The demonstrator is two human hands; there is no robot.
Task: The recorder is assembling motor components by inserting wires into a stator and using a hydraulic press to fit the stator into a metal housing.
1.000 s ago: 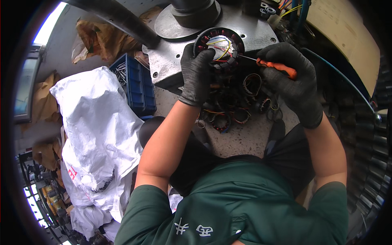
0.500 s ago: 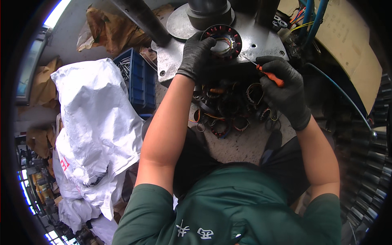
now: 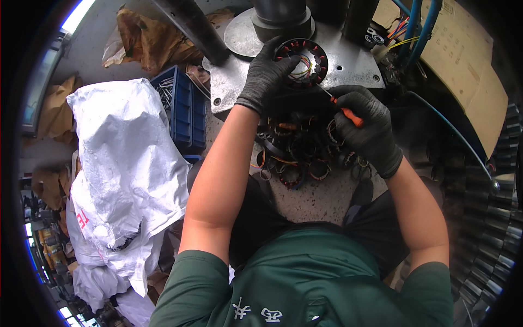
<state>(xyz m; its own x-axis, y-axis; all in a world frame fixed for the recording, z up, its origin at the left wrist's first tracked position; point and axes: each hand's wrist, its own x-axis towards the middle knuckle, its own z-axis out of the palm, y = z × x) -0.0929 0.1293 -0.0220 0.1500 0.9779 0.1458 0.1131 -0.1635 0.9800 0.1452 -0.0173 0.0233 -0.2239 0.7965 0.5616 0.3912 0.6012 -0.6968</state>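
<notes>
A ring-shaped motor stator (image 3: 322,64), dark with red marks around it and thin coloured wires in its middle, is held at the front edge of the steel machine plate (image 3: 239,90). My left hand (image 3: 268,73), in a dark grey glove, grips its left side, fingers behind and thumb in front. In my gloved right hand (image 3: 368,128) is a screwdriver (image 3: 351,116) with an orange handle. Its thin shaft points up and left, and the tip is at the stator's lower right rim; I cannot tell whether it touches.
Below the plate lies a pile of similar stators (image 3: 299,147) on the floor. To the left are a white woven sack (image 3: 125,147) and a blue crate (image 3: 188,111) with metal pieces. Cardboard (image 3: 463,65) and a thin blue hose (image 3: 455,122) stand at the right.
The screwdriver in my right hand has moved left, its tip now at the stator's rim. My left hand and the stator have shifted slightly right and down in the picture.
</notes>
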